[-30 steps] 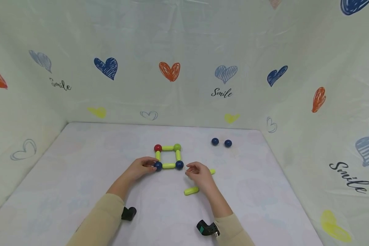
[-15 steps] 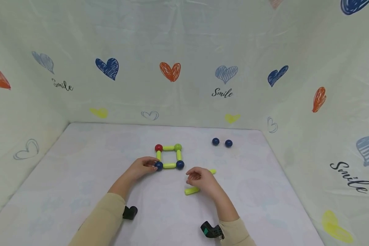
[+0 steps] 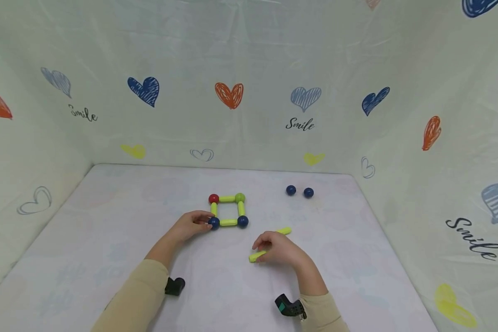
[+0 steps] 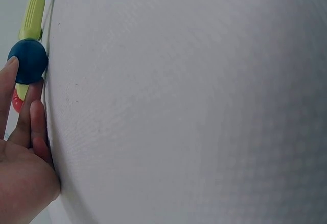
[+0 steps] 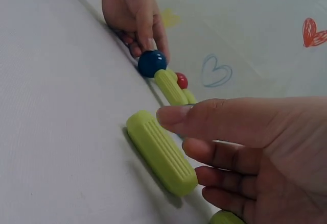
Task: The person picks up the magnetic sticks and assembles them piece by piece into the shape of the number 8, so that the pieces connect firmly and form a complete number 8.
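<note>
A flat square of yellow-green magnetic rods (image 3: pixel 228 222) joined by balls lies mid-table. Its corners are a red ball (image 3: pixel 213 198), a green ball (image 3: pixel 240 198), a blue ball (image 3: pixel 242 222) and another blue ball (image 3: pixel 214 223) at the near left. My left hand (image 3: pixel 189 225) pinches that near-left ball between thumb and fingers. Over a loose ribbed yellow-green rod (image 5: pixel 162 153) hovers my right hand (image 3: pixel 281 250), thumb at one side and relaxed fingers at the other. This rod lies on the table, casting a shadow.
A second loose rod (image 3: pixel 284 230) lies just beyond the right hand, partly covered by it. Two blue balls, one left (image 3: pixel 291 190) and one right (image 3: pixel 309 192), stand at the back right. A heart-printed curtain (image 3: pixel 257 55) rises behind the white table (image 3: pixel 149 184).
My right hand has moved from beside the square's right corner down toward me, to the nearer loose rod. The left hand keeps its grip on the corner ball.
</note>
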